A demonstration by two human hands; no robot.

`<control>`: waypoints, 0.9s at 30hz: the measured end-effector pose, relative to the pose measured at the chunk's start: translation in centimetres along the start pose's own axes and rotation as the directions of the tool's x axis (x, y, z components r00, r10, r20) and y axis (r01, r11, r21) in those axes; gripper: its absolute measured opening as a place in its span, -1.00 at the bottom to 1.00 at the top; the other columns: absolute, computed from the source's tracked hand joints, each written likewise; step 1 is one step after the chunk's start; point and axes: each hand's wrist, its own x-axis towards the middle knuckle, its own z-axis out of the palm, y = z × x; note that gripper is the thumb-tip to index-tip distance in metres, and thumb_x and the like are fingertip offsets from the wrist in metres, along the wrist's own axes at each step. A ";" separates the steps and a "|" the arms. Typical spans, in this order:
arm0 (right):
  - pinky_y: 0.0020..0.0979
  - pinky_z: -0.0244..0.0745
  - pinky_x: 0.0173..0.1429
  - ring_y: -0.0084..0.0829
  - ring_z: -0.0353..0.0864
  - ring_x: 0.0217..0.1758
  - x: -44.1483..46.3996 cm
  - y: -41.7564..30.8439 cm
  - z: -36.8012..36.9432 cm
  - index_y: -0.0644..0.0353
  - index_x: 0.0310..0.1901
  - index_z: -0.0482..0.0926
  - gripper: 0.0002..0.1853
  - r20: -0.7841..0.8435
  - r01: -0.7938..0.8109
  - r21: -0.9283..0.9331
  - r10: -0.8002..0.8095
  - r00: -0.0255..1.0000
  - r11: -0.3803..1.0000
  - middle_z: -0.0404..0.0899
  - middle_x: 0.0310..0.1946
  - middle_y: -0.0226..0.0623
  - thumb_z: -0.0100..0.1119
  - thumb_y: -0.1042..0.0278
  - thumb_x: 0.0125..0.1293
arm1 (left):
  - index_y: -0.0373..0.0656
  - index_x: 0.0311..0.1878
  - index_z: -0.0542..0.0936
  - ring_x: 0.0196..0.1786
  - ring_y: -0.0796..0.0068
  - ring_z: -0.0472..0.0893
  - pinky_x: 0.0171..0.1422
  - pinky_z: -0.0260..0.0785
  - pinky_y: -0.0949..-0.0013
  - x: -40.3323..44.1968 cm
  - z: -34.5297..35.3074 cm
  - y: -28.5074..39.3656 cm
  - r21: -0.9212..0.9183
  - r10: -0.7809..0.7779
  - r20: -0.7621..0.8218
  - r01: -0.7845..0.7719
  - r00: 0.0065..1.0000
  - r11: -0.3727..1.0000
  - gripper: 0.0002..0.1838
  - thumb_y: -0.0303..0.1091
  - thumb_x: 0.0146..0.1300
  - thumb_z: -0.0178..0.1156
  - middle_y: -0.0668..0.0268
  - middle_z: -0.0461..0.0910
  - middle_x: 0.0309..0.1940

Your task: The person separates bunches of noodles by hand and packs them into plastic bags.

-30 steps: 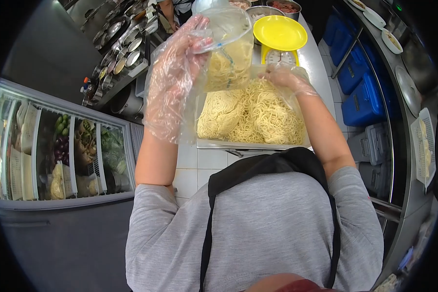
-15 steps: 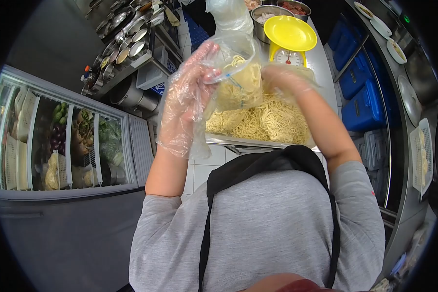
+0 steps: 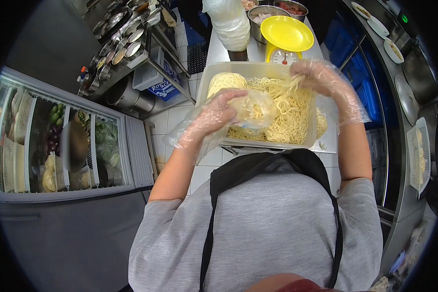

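Note:
A translucent tub (image 3: 207,80) of yellow noodles (image 3: 289,109) stands in front of me. My left hand (image 3: 214,116), in a clear plastic glove, is closed on a clear plastic bag (image 3: 259,111) with some noodles in it. That bag hangs low over the tub's near left part. At the far right corner of the tub, my gloved right hand (image 3: 321,78) has its fingers closed around a clump of noodles (image 3: 301,82), whose strands trail down to the pile. Part of the clump is hidden by the fingers.
Behind the tub stands a kitchen scale (image 3: 283,57) with a yellow pan (image 3: 287,33). Left of it is a tall plastic-wrapped stack (image 3: 228,24). Steel pots (image 3: 260,24) sit farther back. A glass-topped fridge (image 3: 63,146) is on my left, a counter with plates (image 3: 393,51) on my right.
My left hand has lowered the bag toward the tub. My right hand has moved away from the bag to the tub's right side and now grips noodles.

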 end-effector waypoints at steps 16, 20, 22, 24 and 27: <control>-0.58 0.35 -0.33 -0.70 0.37 -0.40 1.3 -7.3 -12.2 0.15 -0.32 0.45 -0.83 -0.232 0.182 0.269 -0.120 0.965 0.946 0.37 -0.50 -0.53 0.23 0.61 0.13 | -0.28 0.30 0.35 -0.37 0.66 0.53 -0.13 0.52 0.44 -1.2 1.0 3.3 -0.371 0.135 0.178 -0.061 0.975 0.927 -0.38 -0.57 0.07 0.02 0.23 0.46 0.18; -0.67 0.48 -0.48 -0.79 0.49 -0.49 1.1 -8.4 -14.9 0.06 -0.44 0.36 -0.77 -0.392 0.427 0.554 -0.229 0.891 0.715 0.43 -0.52 -0.57 0.26 0.47 0.23 | -0.29 0.31 0.35 -0.38 0.67 0.54 -0.15 0.50 0.47 0.7 1.3 6.0 -0.389 0.190 0.135 -0.124 0.973 0.913 -0.38 -0.57 0.08 0.05 0.22 0.44 0.20; -0.68 0.52 -0.47 -0.78 0.50 -0.50 2.0 -8.2 -16.6 0.12 -0.37 0.43 -0.83 -0.463 0.570 0.525 -0.350 0.815 0.632 0.52 -0.47 -0.53 0.28 0.43 0.23 | -0.37 0.33 0.29 -0.46 0.73 0.46 -0.13 0.50 0.55 1.3 1.2 6.6 -0.513 0.184 0.077 -0.120 0.980 0.850 -0.35 -0.58 0.10 0.11 0.15 0.38 0.27; -0.66 0.51 -0.46 -0.76 0.51 -0.49 2.3 -8.6 -17.2 0.12 -0.37 0.44 -0.83 -0.445 0.540 0.512 -0.331 0.832 0.668 0.52 -0.47 -0.52 0.28 0.44 0.22 | -0.41 0.33 0.28 -0.47 0.73 0.45 -0.12 0.48 0.58 1.9 1.8 5.6 -0.564 0.206 -0.003 -0.171 0.979 0.808 -0.36 -0.59 0.10 0.08 0.14 0.38 0.26; -0.63 0.50 -0.44 -0.73 0.51 -0.48 2.9 -9.6 -17.2 0.11 -0.38 0.45 -0.85 -0.397 0.498 0.505 -0.322 0.859 0.705 0.51 -0.47 -0.51 0.28 0.47 0.20 | -0.30 0.32 0.32 -0.38 0.62 0.54 -0.17 0.45 0.50 3.4 1.0 2.4 -0.524 0.169 0.009 -0.139 0.986 0.840 -0.41 -0.58 0.14 0.02 0.25 0.45 0.19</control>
